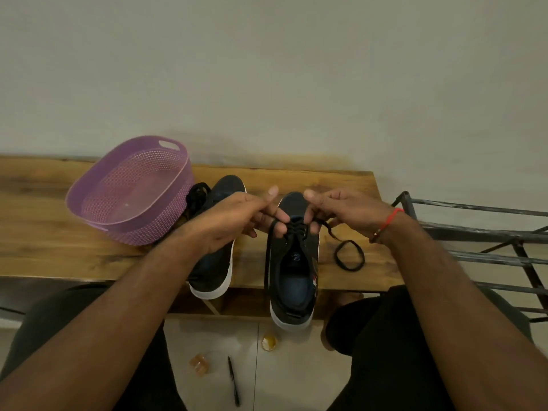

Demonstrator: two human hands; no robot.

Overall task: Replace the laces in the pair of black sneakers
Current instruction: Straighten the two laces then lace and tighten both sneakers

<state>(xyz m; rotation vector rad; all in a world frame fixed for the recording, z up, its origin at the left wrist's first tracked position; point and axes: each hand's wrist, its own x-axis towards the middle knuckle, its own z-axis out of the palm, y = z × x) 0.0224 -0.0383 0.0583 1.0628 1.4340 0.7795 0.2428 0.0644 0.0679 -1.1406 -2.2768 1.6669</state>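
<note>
Both hands are up over the right-hand sneaker (pixel 293 256) on the wooden bench (pixel 59 232), its heel hanging past the near edge. The left hand (pixel 237 221) has its fingers curled, pinching one end of the black lace (pixel 268 256) beside the eyelets, and that end drops down the shoe's left side. The right hand (pixel 341 209) pinches the other end just past the tongue, fingers closed on it, with the loose tail curling into a loop on the bench to the right. A red thread bracelet (pixel 388 221) sits on that wrist.

The second sneaker (pixel 215 262) lies just left, half hidden under the left forearm, white sole showing. A bundle of black lace (pixel 197 192) lies beside its toe, against the purple perforated basket (pixel 127 191); nothing shows inside the basket. A metal rack (pixel 474 232) stands right of the bench.

Down on the floor: a black pen (pixel 233 381), a small round lid (pixel 269 342), an amber block (pixel 199 363).

There is white lettering on the insole, too small to read.
</note>
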